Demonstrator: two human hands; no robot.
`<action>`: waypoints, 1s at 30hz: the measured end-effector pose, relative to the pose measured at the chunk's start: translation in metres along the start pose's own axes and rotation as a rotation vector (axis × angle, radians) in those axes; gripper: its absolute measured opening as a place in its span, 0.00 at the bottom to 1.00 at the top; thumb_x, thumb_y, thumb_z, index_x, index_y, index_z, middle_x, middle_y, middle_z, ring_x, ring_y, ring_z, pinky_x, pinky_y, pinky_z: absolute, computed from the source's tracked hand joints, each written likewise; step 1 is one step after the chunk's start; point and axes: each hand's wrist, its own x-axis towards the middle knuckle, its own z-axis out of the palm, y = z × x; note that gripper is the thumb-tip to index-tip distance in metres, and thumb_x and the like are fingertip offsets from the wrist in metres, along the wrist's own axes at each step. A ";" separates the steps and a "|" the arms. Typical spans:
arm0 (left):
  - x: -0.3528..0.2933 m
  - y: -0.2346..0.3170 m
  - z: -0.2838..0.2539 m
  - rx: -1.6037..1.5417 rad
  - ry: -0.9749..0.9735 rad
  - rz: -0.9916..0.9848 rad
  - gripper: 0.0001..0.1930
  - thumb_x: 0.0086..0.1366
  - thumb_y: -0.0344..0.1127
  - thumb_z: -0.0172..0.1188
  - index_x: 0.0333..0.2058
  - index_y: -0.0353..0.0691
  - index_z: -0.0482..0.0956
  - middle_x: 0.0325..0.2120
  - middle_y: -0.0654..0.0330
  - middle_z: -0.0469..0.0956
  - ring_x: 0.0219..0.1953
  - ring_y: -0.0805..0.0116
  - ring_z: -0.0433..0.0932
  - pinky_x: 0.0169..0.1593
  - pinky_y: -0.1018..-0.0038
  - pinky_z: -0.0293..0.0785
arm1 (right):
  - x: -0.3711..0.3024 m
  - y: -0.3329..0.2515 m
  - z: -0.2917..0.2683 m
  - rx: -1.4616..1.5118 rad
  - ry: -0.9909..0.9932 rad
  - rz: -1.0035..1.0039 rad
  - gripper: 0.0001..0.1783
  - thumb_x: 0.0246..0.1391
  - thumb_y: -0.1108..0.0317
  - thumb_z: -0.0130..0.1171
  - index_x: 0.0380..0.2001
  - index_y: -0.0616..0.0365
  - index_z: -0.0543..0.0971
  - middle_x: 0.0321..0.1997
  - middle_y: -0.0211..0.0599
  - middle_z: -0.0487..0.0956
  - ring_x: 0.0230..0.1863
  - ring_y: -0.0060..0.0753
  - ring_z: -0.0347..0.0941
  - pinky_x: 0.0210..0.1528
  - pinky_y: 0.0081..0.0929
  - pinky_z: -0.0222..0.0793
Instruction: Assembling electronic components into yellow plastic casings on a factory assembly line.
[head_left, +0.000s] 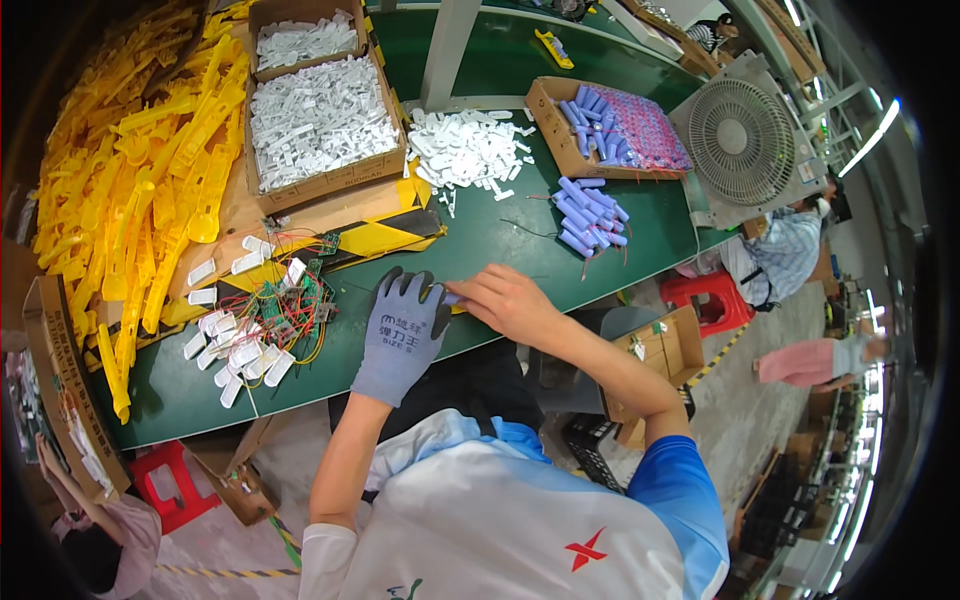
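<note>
In a grey-blue work glove with dark fingertips, my left hand (402, 325) is closed at the front edge of the green table. My bare right hand (508, 302) meets it from the right, fingers pinched together. Between the two hands shows the end of a small purple battery cell (453, 298), with a bit of yellow plastic just below it; my fingers hide most of both. Left of the glove lies a tangled heap of green circuit boards (285, 305) with red and black wires and white rectangular parts (240, 350).
Yellow plastic casings (150, 180) pile up at the left. A box of small white parts (325, 120) stands behind, beside loose white pieces (465, 150). Purple cells (590, 215) lie before their cardboard box (610, 130). A fan (740, 135) stands at the right; other people are nearby.
</note>
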 end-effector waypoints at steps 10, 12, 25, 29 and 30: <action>-0.007 -0.007 0.009 -0.135 0.058 -0.036 0.16 0.57 0.37 0.66 0.43 0.41 0.77 0.47 0.55 0.76 0.49 0.49 0.74 0.56 0.57 0.69 | 0.031 0.148 -0.028 0.151 0.143 0.699 0.10 0.51 0.62 0.68 0.33 0.57 0.86 0.30 0.39 0.85 0.32 0.35 0.83 0.38 0.29 0.76; -0.008 -0.007 0.009 -0.149 0.067 -0.056 0.16 0.56 0.36 0.66 0.43 0.41 0.77 0.47 0.55 0.76 0.48 0.49 0.74 0.56 0.57 0.69 | 0.029 0.141 -0.021 0.098 0.138 0.756 0.10 0.49 0.61 0.69 0.32 0.55 0.86 0.30 0.37 0.85 0.32 0.36 0.83 0.39 0.30 0.76; -0.008 -0.008 0.009 -0.160 0.087 -0.061 0.16 0.55 0.36 0.67 0.42 0.42 0.77 0.47 0.56 0.77 0.48 0.49 0.75 0.55 0.58 0.70 | 0.011 0.117 -0.009 0.141 0.428 0.655 0.08 0.57 0.69 0.64 0.37 0.63 0.82 0.30 0.44 0.84 0.31 0.36 0.81 0.35 0.29 0.74; -0.009 -0.009 0.009 -0.158 0.090 -0.062 0.16 0.55 0.37 0.68 0.42 0.43 0.78 0.47 0.56 0.77 0.49 0.50 0.74 0.55 0.58 0.70 | -0.011 0.082 -0.014 0.409 0.500 0.697 0.07 0.56 0.71 0.66 0.35 0.65 0.82 0.29 0.34 0.84 0.31 0.20 0.78 0.35 0.19 0.73; -0.009 -0.009 0.010 -0.162 0.088 -0.068 0.16 0.55 0.37 0.68 0.42 0.43 0.78 0.47 0.56 0.77 0.49 0.50 0.74 0.55 0.58 0.70 | -0.020 0.072 -0.014 0.547 0.507 0.727 0.07 0.55 0.73 0.67 0.34 0.65 0.82 0.30 0.32 0.83 0.31 0.18 0.77 0.35 0.18 0.72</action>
